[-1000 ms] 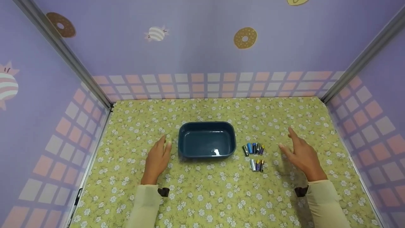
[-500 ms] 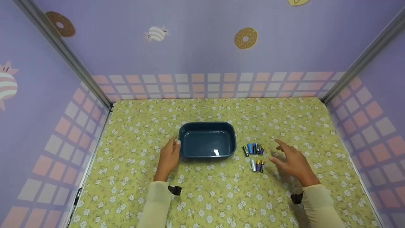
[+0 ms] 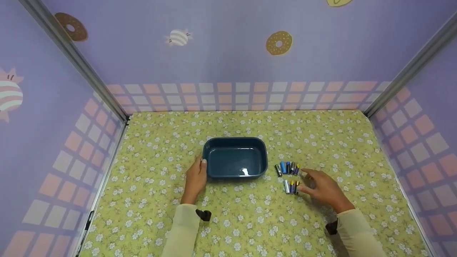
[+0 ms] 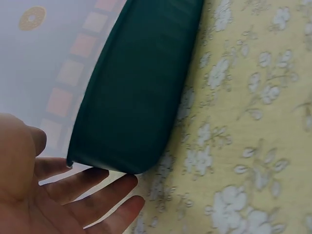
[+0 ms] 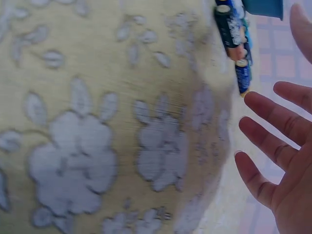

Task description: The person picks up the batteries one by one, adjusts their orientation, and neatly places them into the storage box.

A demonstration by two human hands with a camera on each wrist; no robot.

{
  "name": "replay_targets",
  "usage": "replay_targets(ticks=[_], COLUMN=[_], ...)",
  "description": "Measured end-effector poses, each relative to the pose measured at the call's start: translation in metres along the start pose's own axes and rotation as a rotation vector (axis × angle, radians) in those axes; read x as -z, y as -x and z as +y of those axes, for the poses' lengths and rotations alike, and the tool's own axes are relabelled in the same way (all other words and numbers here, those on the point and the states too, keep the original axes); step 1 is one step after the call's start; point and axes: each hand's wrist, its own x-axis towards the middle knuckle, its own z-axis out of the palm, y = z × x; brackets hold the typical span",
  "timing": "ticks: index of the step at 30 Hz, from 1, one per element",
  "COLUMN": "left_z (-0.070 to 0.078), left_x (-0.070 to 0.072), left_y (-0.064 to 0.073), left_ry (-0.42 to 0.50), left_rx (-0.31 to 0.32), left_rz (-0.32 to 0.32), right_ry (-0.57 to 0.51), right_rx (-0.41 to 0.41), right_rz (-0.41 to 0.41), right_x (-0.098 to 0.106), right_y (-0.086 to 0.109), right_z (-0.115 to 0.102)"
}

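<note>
A dark teal rectangular basin stands on the floral cloth, with nothing inside it. At its left end is my left hand, and the left wrist view shows extended fingers right at the outer wall. Several batteries lie right of the basin in two short rows. The far row includes a light blue battery; the near row has a silver battery and darker ones with gold ends. My right hand is just right of both rows, fingers spread and holding nothing, its thumb at the near row's right end.
Yellow-green floral cloth covers the table. Purple walls with a pink and white check band enclose it at the back, left and right. Metal posts rise at the back corners. A small black wrist mount sits at each cuff.
My left hand has moved right, up to the basin's left end. My right hand has moved left and nearer the body, up to the batteries. Basin and batteries stay in place.
</note>
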Motion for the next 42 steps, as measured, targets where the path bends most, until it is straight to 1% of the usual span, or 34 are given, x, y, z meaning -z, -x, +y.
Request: replay_targets(ticks=[5,10,14,19,22,25,28,30,35,38,42], left_z=[-0.004,-0.007,-0.011,-0.016,-0.017,-0.017,-0.018,-0.019,-0.019,-0.020,-0.021], left_x=[-0.005,-0.006,-0.005,-0.005,-0.004,-0.003,-0.002,-0.002,0.000,0.000,0.000], left_y=[0.002,0.004,0.004,0.005,0.004,0.004,0.004,0.005,0.005,0.006,0.006], left_ry=[0.008,-0.011,-0.039,-0.103,-0.160,-0.239,-0.282,-0.273,-0.236,-0.238,-0.248], left_rx=[-0.045,-0.090,-0.109,-0.105,-0.096,-0.067,-0.031,-0.015,-0.007,0.001,-0.006], left_rz=[0.008,0.018,0.000,-0.002,-0.011,-0.023,-0.037,-0.055,-0.080,-0.083,-0.080], right_ry=[-0.034,-0.052,-0.055,-0.029,0.001,0.029,0.049,0.059,0.070,0.086,0.112], right_rx=[-0.029,-0.027,-0.023,-0.013,-0.005,0.007,0.017,0.023,0.028,0.036,0.050], right_rz=[-0.036,-0.063,-0.089,-0.096,-0.086,-0.072,-0.062,-0.056,-0.050,-0.049,-0.040], right_x=[-0.007,-0.006,-0.005,-0.006,-0.007,-0.007,-0.008,-0.009,-0.010,-0.011,-0.013], right_y=[0.004,0.005,0.006,0.005,0.004,0.003,0.003,0.002,0.000,-0.002,-0.002], right_z=[0.003,0.005,0.006,0.006,0.005,0.004,0.003,0.002,0.001,0.000,0.000])
